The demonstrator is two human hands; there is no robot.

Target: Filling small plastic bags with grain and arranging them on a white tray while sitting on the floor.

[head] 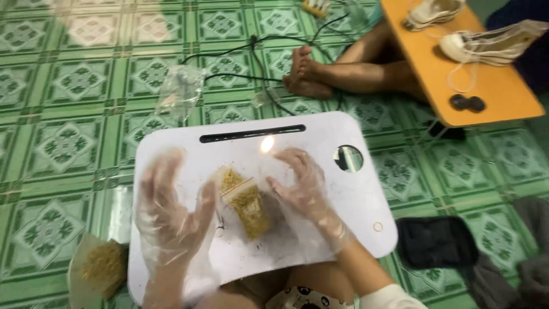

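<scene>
Clear plastic gloves cover both hands of the person wearing the camera, seen from above at a white lap tray point(354, 200). Left hand point(171, 209): fingers spread and open, the thumb side lying just beside the small clear bag of yellowish-brown strands point(247, 201); it grips nothing. Right hand point(303, 186): fingers loosely curled and slightly apart, the thumb tip touching or almost touching the bag's right edge; the blur does not show which. The bag lies flat near the tray's middle, between the two hands. Its long axis runs diagonally, from a narrower end at upper left, pointing away from the person, to a fuller end at lower right. By appearance the step in hand is the settling or closing of the filled bag; a next move would call for both hands to pinch its upper end. At lower left, on the green tiled floor point(68, 86), sits a larger bag of similar strands point(103, 266). Farther off: another person's bare feet point(306, 77) and an orange table point(492, 86).
</scene>
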